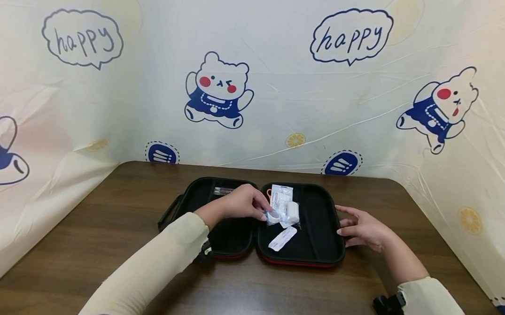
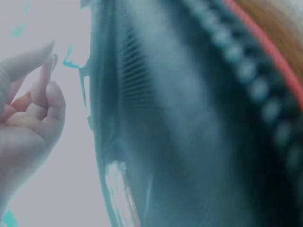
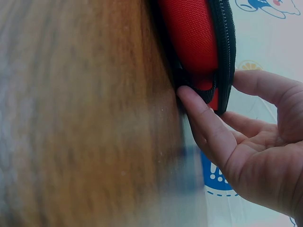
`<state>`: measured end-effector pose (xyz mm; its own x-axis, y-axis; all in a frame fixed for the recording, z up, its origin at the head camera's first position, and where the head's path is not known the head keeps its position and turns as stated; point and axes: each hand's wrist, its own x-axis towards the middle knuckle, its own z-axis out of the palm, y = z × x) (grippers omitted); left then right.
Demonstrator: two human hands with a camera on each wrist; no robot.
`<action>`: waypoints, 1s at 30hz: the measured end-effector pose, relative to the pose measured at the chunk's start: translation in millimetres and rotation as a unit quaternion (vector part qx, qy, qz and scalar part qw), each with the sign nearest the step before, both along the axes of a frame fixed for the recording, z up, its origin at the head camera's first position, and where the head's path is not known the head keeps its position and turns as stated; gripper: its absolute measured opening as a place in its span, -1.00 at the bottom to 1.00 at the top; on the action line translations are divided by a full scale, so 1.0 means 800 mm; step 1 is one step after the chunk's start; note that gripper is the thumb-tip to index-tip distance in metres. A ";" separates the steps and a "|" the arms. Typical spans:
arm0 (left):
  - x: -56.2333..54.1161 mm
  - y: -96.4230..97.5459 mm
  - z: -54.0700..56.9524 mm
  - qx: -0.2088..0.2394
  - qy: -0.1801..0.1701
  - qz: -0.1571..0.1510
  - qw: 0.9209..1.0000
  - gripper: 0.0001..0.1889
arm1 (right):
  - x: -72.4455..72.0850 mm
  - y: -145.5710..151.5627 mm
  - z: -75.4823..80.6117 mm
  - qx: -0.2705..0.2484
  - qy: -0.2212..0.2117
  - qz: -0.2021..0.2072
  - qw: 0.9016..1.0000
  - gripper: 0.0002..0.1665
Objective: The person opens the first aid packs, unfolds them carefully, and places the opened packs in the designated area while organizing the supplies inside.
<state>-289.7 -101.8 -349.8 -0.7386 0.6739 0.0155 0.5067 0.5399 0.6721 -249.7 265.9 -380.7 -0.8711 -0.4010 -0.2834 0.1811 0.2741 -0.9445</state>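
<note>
A black-lined zip case [image 1: 315, 261] with a red shell lies opened flat on the table. My left hand [image 1: 246, 202] reaches over its left half and pinches a small clear plastic packet [image 1: 272, 218] with something white inside. Beside it in the right half are a printed white packet [image 1: 281, 196], a white roll [image 1: 292, 212], a white strip packet [image 1: 283, 238] and an orange loop [image 1: 269, 193]. My right hand [image 1: 365, 229] touches the case's right side with extended fingers. In the right wrist view its fingers meet the rim and a black strap loop [image 3: 206, 94]. Glare hides the left fingertips' contact in the left wrist view.
A clear item [image 1: 223, 191] sits at the back of the case's left half. Brown wooden table [image 1: 246, 293] surrounds the case. A printed cloth backdrop [image 1: 280, 97] rises behind the table and at both sides.
</note>
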 end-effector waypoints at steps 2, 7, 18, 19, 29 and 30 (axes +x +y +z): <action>0.001 -0.004 0.004 0.005 0.002 0.006 1.000 -0.82 | 0.000 0.000 0.000 0.000 0.000 0.000 1.000 0.02; 0.002 -0.017 0.013 0.015 -0.003 0.008 1.000 -0.82 | 0.001 0.001 0.000 0.000 0.001 -0.001 1.000 0.02; 0.006 -0.054 0.016 0.060 -0.080 0.035 0.994 -0.82 | 0.001 0.001 0.000 -0.004 0.004 0.000 1.000 0.02; 0.006 -0.058 0.015 0.066 -0.092 0.038 0.993 -0.82 | 0.002 0.000 0.000 -0.004 0.004 0.000 1.000 0.02; 0.014 -0.090 0.010 0.087 -0.119 0.062 0.987 -0.72 | 0.003 -0.001 0.000 -0.005 0.007 0.004 1.000 0.03; 0.015 -0.094 0.010 0.088 -0.117 0.063 0.987 -0.72 | 0.003 -0.001 0.000 -0.006 0.006 0.005 1.000 0.03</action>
